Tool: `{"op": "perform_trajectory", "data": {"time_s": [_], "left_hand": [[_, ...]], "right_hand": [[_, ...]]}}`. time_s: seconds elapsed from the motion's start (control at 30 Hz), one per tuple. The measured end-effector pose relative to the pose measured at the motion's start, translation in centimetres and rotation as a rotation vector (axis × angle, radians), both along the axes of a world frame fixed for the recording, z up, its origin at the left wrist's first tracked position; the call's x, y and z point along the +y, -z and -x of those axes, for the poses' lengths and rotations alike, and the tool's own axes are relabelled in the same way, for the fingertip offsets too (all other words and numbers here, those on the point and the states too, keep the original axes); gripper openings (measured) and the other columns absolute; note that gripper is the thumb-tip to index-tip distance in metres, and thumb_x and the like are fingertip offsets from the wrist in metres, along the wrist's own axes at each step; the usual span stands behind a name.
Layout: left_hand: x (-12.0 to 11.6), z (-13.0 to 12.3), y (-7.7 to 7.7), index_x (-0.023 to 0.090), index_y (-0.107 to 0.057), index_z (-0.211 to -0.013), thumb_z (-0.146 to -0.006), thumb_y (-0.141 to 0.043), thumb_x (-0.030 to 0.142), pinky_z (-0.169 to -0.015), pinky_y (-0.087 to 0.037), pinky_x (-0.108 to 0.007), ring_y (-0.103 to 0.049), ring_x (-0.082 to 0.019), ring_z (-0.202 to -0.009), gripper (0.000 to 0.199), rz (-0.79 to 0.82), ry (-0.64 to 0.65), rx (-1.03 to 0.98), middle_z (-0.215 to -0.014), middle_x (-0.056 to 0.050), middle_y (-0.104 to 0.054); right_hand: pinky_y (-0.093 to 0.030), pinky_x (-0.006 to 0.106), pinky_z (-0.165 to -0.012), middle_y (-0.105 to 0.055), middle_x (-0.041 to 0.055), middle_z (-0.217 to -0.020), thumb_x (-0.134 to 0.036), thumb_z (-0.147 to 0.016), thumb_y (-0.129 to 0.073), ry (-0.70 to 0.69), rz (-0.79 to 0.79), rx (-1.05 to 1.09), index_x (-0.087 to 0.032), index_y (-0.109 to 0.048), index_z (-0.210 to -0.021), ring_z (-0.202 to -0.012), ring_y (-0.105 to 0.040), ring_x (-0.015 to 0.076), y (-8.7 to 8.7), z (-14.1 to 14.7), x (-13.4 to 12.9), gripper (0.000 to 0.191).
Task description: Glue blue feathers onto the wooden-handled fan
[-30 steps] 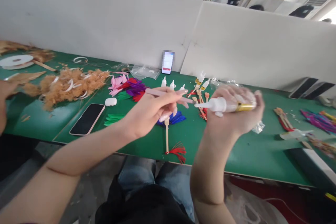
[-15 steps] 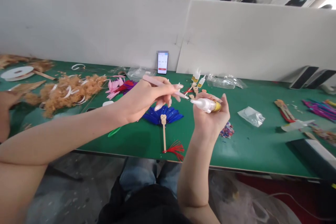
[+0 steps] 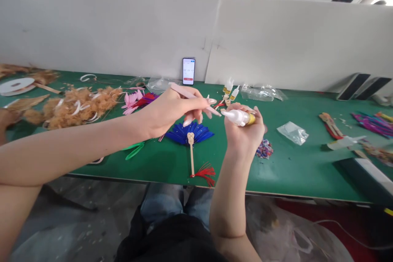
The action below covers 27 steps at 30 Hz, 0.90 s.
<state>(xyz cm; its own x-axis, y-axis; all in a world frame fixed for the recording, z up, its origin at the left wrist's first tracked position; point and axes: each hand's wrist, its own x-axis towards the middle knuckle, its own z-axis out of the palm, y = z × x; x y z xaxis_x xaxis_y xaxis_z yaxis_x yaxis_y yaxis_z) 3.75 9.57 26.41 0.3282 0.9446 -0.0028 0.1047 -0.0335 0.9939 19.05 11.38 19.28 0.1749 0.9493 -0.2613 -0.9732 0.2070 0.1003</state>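
Through the head view, I have my left hand [image 3: 176, 110] clamped on a pen-like pink tool [image 3: 213, 110] and the grip of my right hand [image 3: 244, 133] closed around a squeeze bottle [image 3: 238, 117], tips near each other; the blue fan [image 3: 175, 135] lies below on the green worktop [image 3: 285, 180].

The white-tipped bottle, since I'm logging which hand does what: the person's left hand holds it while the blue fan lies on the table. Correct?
Wrong hand: the head view shows the right hand holding the white-tipped bottle. The blue fan does lie on the table.
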Motion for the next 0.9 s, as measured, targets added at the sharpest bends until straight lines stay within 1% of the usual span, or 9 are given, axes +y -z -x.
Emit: {"op": "perform_trajectory", "data": {"time_s": [0.17,0.33,0.47,0.53,0.63,0.73,0.8,0.87,0.9], "left_hand": [[0.2,-0.4,-0.1,0.012,-0.06,-0.057,-0.078,-0.061,0.016,-0.043,-0.032,-0.02,-0.045,-0.005,-0.045,0.022,-0.022,-0.027,-0.072,-0.05,-0.001,-0.053],[0.3,0.2,0.6,0.012,-0.061,-0.057,-0.078,-0.062,0.017,-0.041,-0.028,-0.019,-0.041,-0.004,-0.043,0.022,0.007,-0.003,-0.048,-0.048,-0.001,-0.052],[0.0,0.1,0.4,0.013,-0.062,-0.057,-0.078,-0.062,0.016,-0.042,-0.028,-0.019,-0.042,-0.004,-0.044,0.022,0.017,-0.013,-0.073,-0.047,0.0,-0.05],[0.1,0.1,0.5,0.013,-0.062,-0.057,-0.078,-0.061,0.015,-0.042,-0.028,-0.019,-0.043,-0.005,-0.045,0.021,0.013,-0.03,-0.076,-0.048,0.0,-0.051],[0.1,0.4,1.1,0.012,-0.059,-0.052,-0.078,-0.061,0.014,-0.042,-0.027,-0.02,-0.046,-0.006,-0.048,0.026,0.036,-0.04,-0.059,-0.049,-0.002,-0.052],[0.0,0.7,1.5,0.013,-0.056,-0.048,-0.078,-0.061,0.015,-0.044,-0.027,-0.021,-0.049,-0.008,-0.053,0.03,0.074,-0.044,-0.066,-0.05,-0.003,-0.051],[0.0,0.7,1.6,0.013,-0.056,-0.049,-0.078,-0.062,0.017,-0.044,-0.027,-0.021,-0.049,-0.008,-0.053,0.03,0.075,-0.039,-0.109,-0.052,-0.003,-0.051],[0.3,0.5,1.6,0.012,-0.057,-0.05,-0.077,-0.063,0.018,-0.044,-0.026,-0.022,-0.045,-0.006,-0.051,0.029,0.08,-0.043,-0.153,-0.054,-0.003,-0.051],[0.5,0.4,1.6,0.012,-0.059,-0.051,-0.077,-0.063,0.018,-0.044,-0.026,-0.022,-0.043,-0.005,-0.049,0.027,0.092,-0.046,-0.166,-0.055,-0.003,-0.052]], "right_hand": [[-0.043,0.022,-0.052,-0.038,-0.0081,-0.054,-0.019,-0.085,-0.042,-0.049,0.054,0.0,-0.019,-0.041,-0.074,-0.047,-0.043,0.0074,0.2,0.1,0.1,0.012],[-0.045,0.022,-0.054,-0.037,-0.0085,-0.053,-0.017,-0.083,-0.042,-0.024,-0.064,-0.019,-0.019,-0.038,-0.069,-0.047,-0.043,0.0068,0.9,-0.5,0.2,0.015],[-0.044,0.022,-0.053,-0.038,-0.0084,-0.052,-0.019,-0.085,-0.04,-0.041,0.02,-0.016,-0.019,-0.04,-0.071,-0.046,-0.043,0.0071,0.7,-0.1,0.2,0.014],[-0.044,0.021,-0.052,-0.039,-0.0084,-0.052,-0.02,-0.086,-0.04,-0.069,0.027,-0.024,-0.019,-0.041,-0.074,-0.046,-0.044,0.0069,0.9,0.3,0.2,0.013],[-0.046,0.022,-0.053,-0.041,-0.0084,-0.053,-0.03,-0.087,-0.044,-0.064,0.013,-0.046,-0.019,-0.041,-0.074,-0.047,-0.046,0.0068,1.5,0.2,0.4,0.017],[-0.048,0.023,-0.054,-0.043,-0.009,-0.054,-0.037,-0.082,-0.055,-0.045,-0.029,-0.134,-0.019,-0.043,-0.075,-0.049,-0.048,0.007,2.1,-0.2,0.6,0.023],[-0.049,0.022,-0.055,-0.046,-0.0087,-0.057,-0.027,-0.079,-0.059,-0.053,-0.064,-0.189,-0.019,-0.046,-0.077,-0.051,-0.05,0.0064,2.3,-0.2,0.6,0.016],[-0.051,0.021,-0.057,-0.05,-0.0075,-0.06,-0.013,-0.078,-0.055,-0.078,-0.051,-0.203,-0.018,-0.049,-0.079,-0.053,-0.052,0.0056,2.7,0.0,0.7,0.008],[-0.052,0.021,-0.059,-0.052,-0.0068,-0.062,-0.009,-0.076,-0.053,-0.095,-0.038,-0.2,-0.017,-0.05,-0.08,-0.054,-0.053,0.0053,2.9,0.1,0.7,0.009]]}}
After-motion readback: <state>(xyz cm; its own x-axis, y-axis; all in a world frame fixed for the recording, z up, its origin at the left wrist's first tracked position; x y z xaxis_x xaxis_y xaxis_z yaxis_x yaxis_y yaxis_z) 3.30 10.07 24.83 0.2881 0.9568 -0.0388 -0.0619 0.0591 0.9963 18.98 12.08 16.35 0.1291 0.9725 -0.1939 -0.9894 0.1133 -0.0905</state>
